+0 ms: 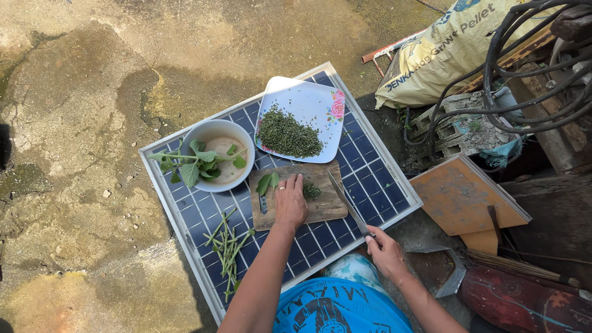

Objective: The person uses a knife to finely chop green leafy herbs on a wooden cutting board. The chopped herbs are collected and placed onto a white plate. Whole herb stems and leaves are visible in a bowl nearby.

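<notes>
My left hand lies flat on a wooden cutting board, fingers pressing green leaves near its left end. A small heap of chopped greens sits just right of my fingers. My right hand grips the handle of a long knife, whose blade slants across the board's right side. Behind the board, a white square plate holds a large pile of chopped greens. A white bowl at the left carries leafy sprigs.
Everything rests on a blue solar panel lying on stained concrete ground. Bare green stems lie on the panel's near left. A yellow sack, black cables, a concrete block and an orange board crowd the right.
</notes>
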